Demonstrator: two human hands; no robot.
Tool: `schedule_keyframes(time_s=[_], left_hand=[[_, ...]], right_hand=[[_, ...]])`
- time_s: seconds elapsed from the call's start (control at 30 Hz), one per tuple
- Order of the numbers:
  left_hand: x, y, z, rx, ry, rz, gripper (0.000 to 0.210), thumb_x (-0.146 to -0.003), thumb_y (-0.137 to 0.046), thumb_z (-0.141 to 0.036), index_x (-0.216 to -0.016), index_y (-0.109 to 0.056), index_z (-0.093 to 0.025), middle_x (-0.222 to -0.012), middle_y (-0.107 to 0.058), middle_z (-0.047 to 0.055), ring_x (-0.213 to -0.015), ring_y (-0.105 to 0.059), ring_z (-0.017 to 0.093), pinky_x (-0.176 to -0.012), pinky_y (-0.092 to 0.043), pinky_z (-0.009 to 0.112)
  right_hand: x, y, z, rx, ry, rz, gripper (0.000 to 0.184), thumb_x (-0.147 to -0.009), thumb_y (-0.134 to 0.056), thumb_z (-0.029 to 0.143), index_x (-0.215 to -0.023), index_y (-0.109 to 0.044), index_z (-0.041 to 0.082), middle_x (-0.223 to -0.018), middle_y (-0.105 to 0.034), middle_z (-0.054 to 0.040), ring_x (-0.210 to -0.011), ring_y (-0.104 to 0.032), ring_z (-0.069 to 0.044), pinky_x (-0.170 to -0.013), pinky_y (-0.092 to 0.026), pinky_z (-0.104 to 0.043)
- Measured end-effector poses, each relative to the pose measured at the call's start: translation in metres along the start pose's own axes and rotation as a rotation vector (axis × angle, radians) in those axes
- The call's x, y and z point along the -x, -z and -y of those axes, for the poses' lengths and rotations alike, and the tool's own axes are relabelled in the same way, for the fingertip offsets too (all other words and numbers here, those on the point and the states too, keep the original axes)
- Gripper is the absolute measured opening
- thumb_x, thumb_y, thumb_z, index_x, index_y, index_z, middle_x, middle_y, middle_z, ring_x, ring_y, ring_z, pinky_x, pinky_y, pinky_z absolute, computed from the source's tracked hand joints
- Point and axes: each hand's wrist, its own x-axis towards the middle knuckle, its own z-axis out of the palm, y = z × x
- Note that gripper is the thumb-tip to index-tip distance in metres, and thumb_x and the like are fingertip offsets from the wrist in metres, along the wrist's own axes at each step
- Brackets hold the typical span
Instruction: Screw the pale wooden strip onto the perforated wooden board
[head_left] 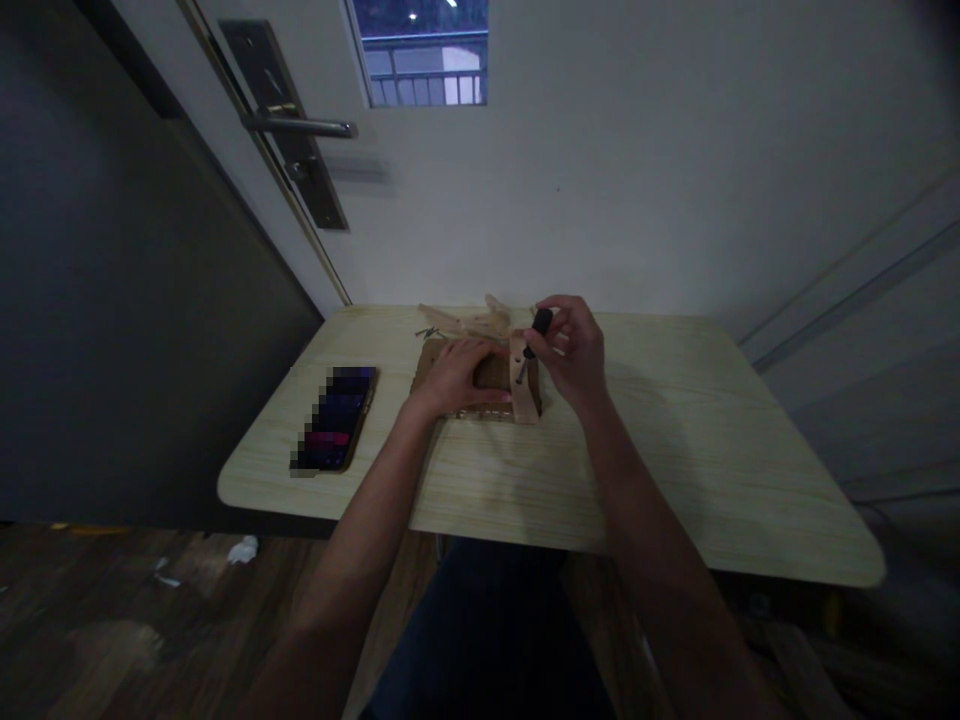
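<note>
My left hand [457, 372] lies spread on a flat brown piece that looks like corrugated cardboard [491, 374], its thumb and forefinger apart. Across the right end of that piece runs a pale tan strip [526, 405] with small dark spots. In my right hand [576, 350] is a screwdriver [540, 322] with a black handle, gripped between thumb and fingers. Its metal shaft slants down to the tan strip; whether the tip touches is too small to tell. Behind the cardboard lie more tan strips [472, 324] and several small thin screws or nails [429, 333].
A phone [352, 420] with its screen lit rests on the left of the pale wooden table [675, 450]. Right behind the table stands a white door [637, 180] with a metal handle [307, 127]. Crumpled white paper [243, 549] is on the floor.
</note>
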Motion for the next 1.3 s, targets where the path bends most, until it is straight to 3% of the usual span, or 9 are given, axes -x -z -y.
schedule_keyframes(time_s=[0.2, 0.3, 0.4, 0.6, 0.73, 0.87, 1.0, 1.13, 1.3], left_hand=[[0.0001, -0.0003, 0.0009, 0.015, -0.016, 0.000, 0.061, -0.071, -0.077, -0.054, -0.121, -0.056, -0.025, -0.125, -0.062, 0.009, -0.121, -0.054, 0.032, -0.104, -0.038, 0.052], [0.0002, 0.0005, 0.0007, 0.011, -0.011, 0.004, 0.060, -0.071, -0.077, -0.053, -0.119, -0.057, -0.024, -0.125, -0.062, 0.009, -0.120, -0.055, 0.032, -0.104, -0.038, 0.052], [-0.0001, 0.0009, 0.0005, 0.019, -0.012, -0.006, 0.063, -0.069, -0.078, -0.054, -0.120, -0.057, -0.023, -0.125, -0.062, 0.010, -0.119, -0.055, 0.032, -0.104, -0.038, 0.051], [-0.0003, 0.0009, 0.0001, 0.018, -0.014, 0.001, 0.062, -0.069, -0.078, -0.055, -0.119, -0.057, -0.025, -0.126, -0.062, 0.010, -0.120, -0.055, 0.032, -0.102, -0.039, 0.051], [0.0000, -0.0003, 0.0008, 0.005, -0.016, -0.008, 0.061, -0.070, -0.078, -0.055, -0.118, -0.057, -0.023, -0.122, -0.063, 0.010, -0.118, -0.056, 0.032, -0.101, -0.039, 0.051], [0.0002, -0.0020, 0.0030, 0.000, -0.026, -0.013, 0.063, -0.069, -0.078, -0.056, -0.119, -0.057, -0.024, -0.125, -0.062, 0.010, -0.118, -0.055, 0.032, -0.101, -0.040, 0.051], [0.0002, -0.0023, 0.0039, 0.004, -0.031, -0.017, 0.062, -0.069, -0.077, -0.056, -0.119, -0.057, -0.025, -0.124, -0.062, 0.010, -0.118, -0.056, 0.032, -0.101, -0.040, 0.051], [-0.0001, -0.0017, 0.0031, 0.022, -0.048, -0.019, 0.061, -0.070, -0.076, -0.057, -0.118, -0.057, -0.025, -0.123, -0.063, 0.009, -0.118, -0.056, 0.031, -0.101, -0.039, 0.051], [-0.0002, -0.0007, 0.0011, 0.011, -0.029, -0.014, 0.061, -0.069, -0.078, -0.056, -0.117, -0.057, -0.024, -0.123, -0.063, 0.009, -0.118, -0.056, 0.031, -0.102, -0.039, 0.050]], right_hand=[[0.0010, 0.0034, 0.0043, 0.040, 0.001, 0.107, 0.029, -0.081, -0.067, 0.045, -0.105, -0.067, 0.029, -0.097, -0.060, -0.0012, -0.080, -0.058, -0.011, -0.063, -0.056, -0.023], [0.0009, 0.0046, 0.0058, -0.036, 0.009, 0.222, 0.040, -0.086, -0.058, 0.054, -0.116, -0.062, 0.028, -0.110, -0.063, -0.0044, -0.092, -0.063, -0.014, -0.074, -0.059, -0.028], [0.0009, 0.0043, 0.0052, -0.119, -0.041, 0.306, 0.051, -0.085, -0.057, 0.058, -0.124, -0.055, 0.027, -0.113, -0.066, -0.0057, -0.089, -0.067, -0.015, -0.080, -0.059, -0.032], [-0.0015, 0.0036, 0.0015, -0.132, -0.102, 0.250, 0.055, -0.074, -0.071, 0.057, -0.118, -0.058, 0.026, -0.093, -0.068, -0.0012, -0.075, -0.069, -0.012, -0.067, -0.059, -0.025], [-0.0020, 0.0013, 0.0025, -0.055, -0.103, 0.152, 0.056, -0.062, -0.079, 0.057, -0.105, -0.060, 0.028, -0.076, -0.060, 0.0047, -0.064, -0.063, -0.009, -0.050, -0.050, -0.018], [0.0002, -0.0017, 0.0040, 0.008, -0.081, 0.068, 0.054, -0.061, -0.081, 0.054, -0.104, -0.058, 0.030, -0.073, -0.053, 0.0060, -0.060, -0.058, -0.008, -0.046, -0.046, -0.017], [0.0021, -0.0018, 0.0029, 0.056, -0.062, 0.094, 0.051, -0.070, -0.076, 0.052, -0.115, -0.060, 0.033, -0.080, -0.056, 0.0022, -0.064, -0.057, -0.010, -0.049, -0.049, -0.020], [0.0028, 0.0007, 0.0038, 0.083, -0.047, 0.141, 0.045, -0.079, -0.068, 0.051, -0.120, -0.062, 0.033, -0.101, -0.065, -0.0021, -0.070, -0.060, -0.011, -0.053, -0.052, -0.022], [0.0020, 0.0039, 0.0079, -0.042, -0.030, 0.254, 0.044, -0.086, -0.060, 0.048, -0.126, -0.059, 0.029, -0.122, -0.068, -0.0053, -0.092, -0.070, -0.015, -0.073, -0.060, -0.028]])
